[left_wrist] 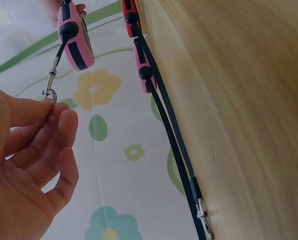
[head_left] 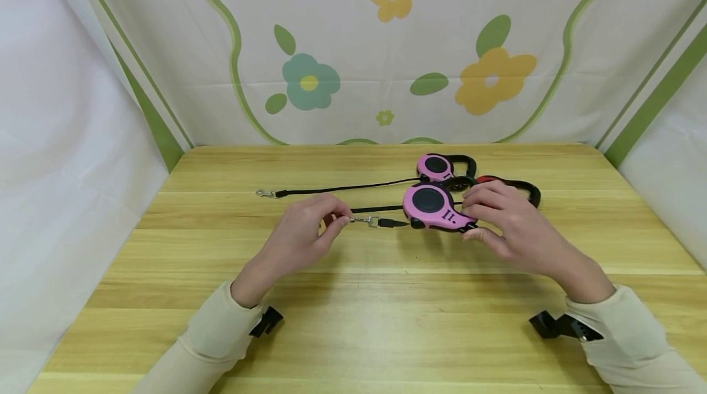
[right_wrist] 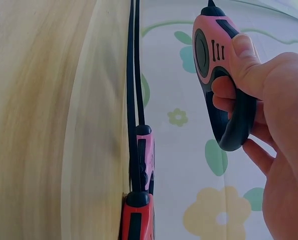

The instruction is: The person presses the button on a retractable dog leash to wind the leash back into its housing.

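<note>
My right hand (head_left: 513, 228) grips the black looped handle of a pink retractable dog leash (head_left: 413, 197), held above the table. In the right wrist view the fingers pass through the handle (right_wrist: 234, 132) and the thumb lies along the pink casing, next to dark stroke marks. On the left, my left hand (head_left: 301, 231) pinches the leash's silver snap hook (head_left: 366, 220) between thumb and forefinger, while its other fingers stay loosely bent. A short piece of black strap (left_wrist: 59, 54) runs from the hook to the casing.
Behind lie a second pink leash (head_left: 433, 165) and a red leash (head_left: 486, 179), partly hidden by my right hand. Their black straps extend left along the wooden table (head_left: 359, 320); one ends in a silver hook (head_left: 266, 193). A flowered cloth (head_left: 353, 50) hangs at the back.
</note>
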A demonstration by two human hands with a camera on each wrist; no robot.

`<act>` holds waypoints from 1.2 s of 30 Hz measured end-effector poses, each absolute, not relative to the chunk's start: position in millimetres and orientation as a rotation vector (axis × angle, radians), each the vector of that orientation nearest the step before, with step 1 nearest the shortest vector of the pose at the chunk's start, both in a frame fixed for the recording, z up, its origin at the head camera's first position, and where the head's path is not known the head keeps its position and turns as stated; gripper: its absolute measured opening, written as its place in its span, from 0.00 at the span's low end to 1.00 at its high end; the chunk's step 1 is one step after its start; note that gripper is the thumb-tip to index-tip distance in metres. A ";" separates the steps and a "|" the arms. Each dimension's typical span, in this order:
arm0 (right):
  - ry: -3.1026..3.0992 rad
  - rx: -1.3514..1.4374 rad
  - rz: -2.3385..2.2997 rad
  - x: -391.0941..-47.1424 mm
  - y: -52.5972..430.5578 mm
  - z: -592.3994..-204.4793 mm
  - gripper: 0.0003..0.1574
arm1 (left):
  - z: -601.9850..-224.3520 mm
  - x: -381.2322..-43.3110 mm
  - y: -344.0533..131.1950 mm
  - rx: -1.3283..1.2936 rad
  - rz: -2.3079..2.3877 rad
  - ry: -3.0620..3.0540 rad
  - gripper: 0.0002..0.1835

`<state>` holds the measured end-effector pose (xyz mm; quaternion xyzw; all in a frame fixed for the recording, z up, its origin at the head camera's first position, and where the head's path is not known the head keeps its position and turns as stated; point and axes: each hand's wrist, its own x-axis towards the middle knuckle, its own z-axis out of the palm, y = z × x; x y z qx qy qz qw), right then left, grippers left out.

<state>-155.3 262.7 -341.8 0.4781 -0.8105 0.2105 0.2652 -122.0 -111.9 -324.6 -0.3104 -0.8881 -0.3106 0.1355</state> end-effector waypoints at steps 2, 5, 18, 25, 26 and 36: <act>-2.185 1.293 0.570 -155.3 262.1 -341.6 0.36 | -325.0 -121.6 -111.8 -0.899 -0.895 -2.572 0.02; -2.181 1.292 0.569 -154.9 261.2 -341.2 0.36 | -324.1 -120.3 -111.1 -0.893 -0.892 -2.581 0.02; -2.175 1.305 0.560 -153.3 257.4 -340.6 0.37 | -324.8 -116.8 -104.4 -0.936 -0.881 -2.557 0.02; -2.180 1.309 0.569 -152.2 255.4 -340.1 0.36 | -326.7 -115.5 -101.3 -0.944 -0.897 -2.562 0.03; -2.180 1.309 0.570 -152.1 255.1 -340.1 0.36 | -327.3 -115.4 -100.9 -0.950 -0.900 -2.558 0.03; -2.157 1.288 0.577 -151.4 252.4 -342.8 0.37 | -329.4 -114.8 -98.1 -0.937 -0.906 -2.567 0.03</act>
